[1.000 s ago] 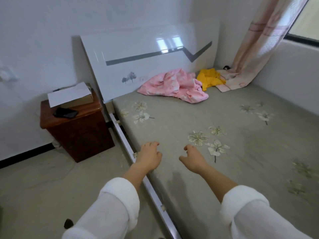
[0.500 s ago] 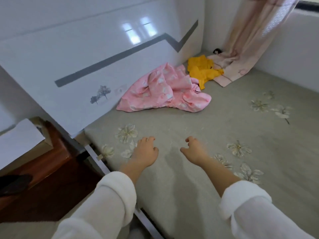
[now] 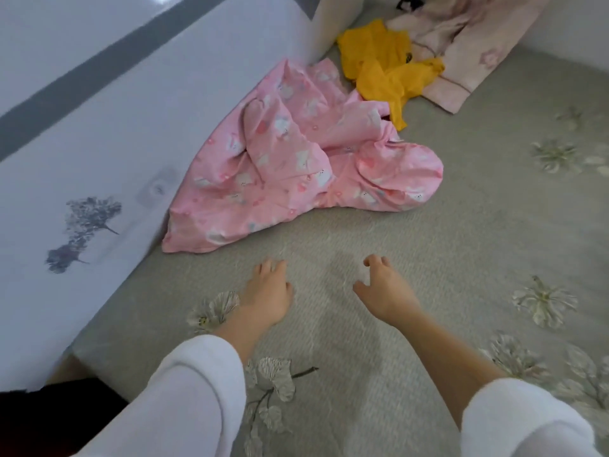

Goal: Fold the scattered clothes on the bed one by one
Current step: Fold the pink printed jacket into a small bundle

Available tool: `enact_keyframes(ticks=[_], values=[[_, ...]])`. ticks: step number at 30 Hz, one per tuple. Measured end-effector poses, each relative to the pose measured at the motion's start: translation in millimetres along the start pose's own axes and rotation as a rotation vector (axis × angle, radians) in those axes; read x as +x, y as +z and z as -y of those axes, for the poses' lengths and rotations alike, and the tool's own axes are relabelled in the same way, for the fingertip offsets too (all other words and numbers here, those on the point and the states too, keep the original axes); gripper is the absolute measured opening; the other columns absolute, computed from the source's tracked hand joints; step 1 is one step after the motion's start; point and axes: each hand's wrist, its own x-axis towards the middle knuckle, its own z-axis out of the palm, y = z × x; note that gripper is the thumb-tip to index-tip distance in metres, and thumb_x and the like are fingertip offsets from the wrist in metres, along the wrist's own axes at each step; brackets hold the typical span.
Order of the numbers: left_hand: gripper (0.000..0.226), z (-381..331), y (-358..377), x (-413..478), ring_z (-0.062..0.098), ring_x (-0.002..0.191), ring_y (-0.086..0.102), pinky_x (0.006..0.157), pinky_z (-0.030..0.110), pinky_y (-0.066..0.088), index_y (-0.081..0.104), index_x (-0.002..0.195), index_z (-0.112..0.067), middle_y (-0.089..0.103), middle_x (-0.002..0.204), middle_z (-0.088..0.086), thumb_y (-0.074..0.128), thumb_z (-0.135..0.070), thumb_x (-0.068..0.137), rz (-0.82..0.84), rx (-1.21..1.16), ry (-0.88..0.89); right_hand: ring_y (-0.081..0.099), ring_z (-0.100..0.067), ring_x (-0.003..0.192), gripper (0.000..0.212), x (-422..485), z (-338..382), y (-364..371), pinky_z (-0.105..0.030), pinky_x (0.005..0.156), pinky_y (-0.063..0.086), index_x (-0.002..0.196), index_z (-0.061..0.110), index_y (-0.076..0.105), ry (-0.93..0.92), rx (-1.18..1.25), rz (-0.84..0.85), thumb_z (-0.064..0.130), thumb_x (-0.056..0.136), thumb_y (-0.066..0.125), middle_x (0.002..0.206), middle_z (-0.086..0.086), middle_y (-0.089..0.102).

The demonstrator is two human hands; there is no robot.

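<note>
Hands are held out side by side over the bed (image 3: 428,265), palms down: the left hand (image 3: 267,293) and the right hand (image 3: 384,291), a little apart, each coming out of a white sleeve (image 3: 184,394). The fingers (image 3: 263,268) of the left are loosely bent and close together, those of the right a bit more spread, the thumb sticking out towards the left hand. Neither has hold of anything, and whether they touch the bed I cannot tell. Just beyond the fingers of both hands lies a crumpled pink garment (image 3: 296,159) printed with small white figures, unfolded, its left edge against the foot of the white headboard (image 3: 115,133). Further past the right fingers, touching the far side of the pink one, sits a bunched yellow garment (image 3: 385,70), and beyond that, to its right, a pale pink cloth (image 3: 461,61) with dark piping trails onto the bed. The grey-green bed carries pale flower prints (image 3: 543,305): one by the left wrist, others off to the right of the right fingers. The headboard, with a grey stripe and a small tree motif, runs along to the left of the left fingers.
</note>
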Motion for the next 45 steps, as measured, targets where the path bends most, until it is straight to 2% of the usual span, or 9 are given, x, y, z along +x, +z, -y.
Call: enact_keyframes(ticks=[7,12,17,21,24,29,35,41,45], values=[[0.071,20,71,105,0.021,0.146,-0.015,0.118,0.040,-0.005,0.000,0.152,-0.012,-0.012,0.160,0.010,0.010,-0.052,0.094,-0.062,0.068,0.135,0.048,-0.029,0.116,0.045,101,-38,18,-0.038,0.087,0.044,0.132,0.007,0.038,0.033,-0.155,-0.199,0.024,0.094,0.053,0.131,-0.012,0.041],[0.067,30,104,111,0.018,0.147,0.000,0.118,0.038,0.000,0.008,0.150,-0.010,0.007,0.160,0.009,0.018,-0.047,0.095,-0.352,0.095,0.192,0.024,-0.030,0.137,0.075,163,-56,-4,-0.046,0.106,0.027,0.145,0.014,0.023,0.007,-0.258,-0.630,0.014,0.081,0.062,0.151,-0.010,0.021],[0.065,32,107,114,0.023,0.147,0.013,0.117,0.040,0.008,0.023,0.150,-0.009,0.019,0.158,0.012,0.026,-0.044,0.095,-0.388,0.096,0.194,-0.013,-0.022,0.147,0.083,215,-66,-29,-0.051,0.116,-0.002,0.152,0.016,0.015,0.073,-0.487,-0.623,0.003,0.083,0.060,0.161,-0.001,-0.008],[0.066,31,108,114,0.023,0.147,0.013,0.117,0.039,0.007,0.025,0.149,-0.008,0.019,0.158,0.012,0.026,-0.044,0.095,-0.394,0.107,0.197,0.025,-0.032,0.141,0.037,216,-70,-14,-0.047,0.116,0.015,0.127,0.006,0.055,0.062,-0.538,-0.472,0.016,0.092,0.049,0.142,-0.015,0.042],[0.067,30,107,114,0.021,0.148,0.008,0.117,0.037,0.002,0.023,0.150,-0.009,0.015,0.159,0.010,0.023,-0.046,0.094,-0.402,0.105,0.195,0.055,-0.041,0.102,0.029,182,-67,19,-0.040,0.078,0.039,0.106,0.003,0.060,-0.056,-0.345,-0.468,0.025,0.097,0.044,0.107,-0.024,0.061],[0.067,27,98,115,0.024,0.148,0.005,0.120,0.040,0.003,0.017,0.151,-0.009,0.009,0.160,0.012,0.021,-0.046,0.096,-0.290,0.102,0.162,0.061,-0.041,0.090,0.032,112,-69,45,-0.037,0.067,0.033,0.114,0.008,0.056,-0.010,-0.253,-0.461,0.032,0.100,0.039,0.097,-0.024,0.066],[0.055,-11,77,33,0.023,0.137,0.033,0.107,0.036,0.033,0.034,0.144,-0.013,0.026,0.154,0.002,0.048,-0.022,0.091,0.035,0.048,0.188,0.060,-0.042,0.098,0.034,33,-70,63,-0.038,0.071,0.042,0.110,0.005,0.059,0.047,-0.050,-0.287,0.030,0.101,0.040,0.115,-0.025,0.062],[0.089,-17,75,-14,0.026,0.147,0.001,0.117,0.038,0.011,0.018,0.151,-0.013,0.003,0.160,0.009,0.060,-0.010,0.074,-0.312,0.103,0.293,0.057,-0.037,0.095,0.032,16,-42,22,-0.030,0.066,0.030,0.097,0.001,0.060,-0.045,0.101,-0.227,0.024,0.101,0.037,0.105,-0.023,0.063],[0.113,-28,49,4,0.038,0.145,0.012,0.115,0.048,0.010,0.015,0.152,-0.013,0.011,0.157,0.022,0.080,-0.016,0.059,-0.490,0.109,0.234,0.046,-0.025,0.067,0.036,-12,-33,-18,-0.036,0.054,0.024,0.063,0.013,0.038,-0.158,0.283,-0.291,0.019,0.098,0.041,0.068,-0.005,0.048]])
